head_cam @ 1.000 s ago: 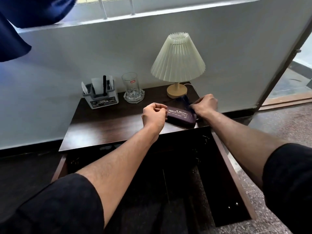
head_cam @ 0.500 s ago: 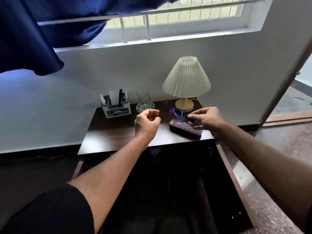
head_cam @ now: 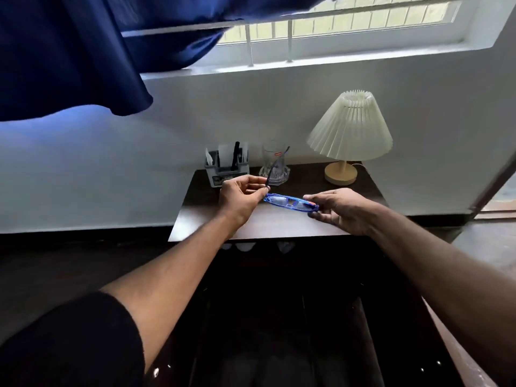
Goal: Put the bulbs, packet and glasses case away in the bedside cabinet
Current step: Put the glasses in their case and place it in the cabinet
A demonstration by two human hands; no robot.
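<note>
Blue-framed glasses point(head_cam: 289, 203) hang above the dark wooden bedside cabinet top point(head_cam: 212, 222), held at both ends. My left hand point(head_cam: 240, 198) pinches the left hinge, where one arm of the glasses sticks up. My right hand point(head_cam: 339, 209) grips the right end of the frame. The purple glasses case is not visible now; my right hand and forearm may hide it. Below the top, the open dark drawer point(head_cam: 279, 317) shows pale rounded shapes point(head_cam: 243, 247) at its back edge, too dim to identify.
On the cabinet top stand a grey pen holder point(head_cam: 226, 170), a clear drinking glass point(head_cam: 275, 167) and a lamp with a pleated cream shade point(head_cam: 350, 127). A blue curtain point(head_cam: 69, 51) hangs at upper left under a barred window. A doorway opens at the right.
The glasses have come out of the purple case and been lifted; my left hand moved in to take their left end. The view tilted upward, and the case dropped from sight.
</note>
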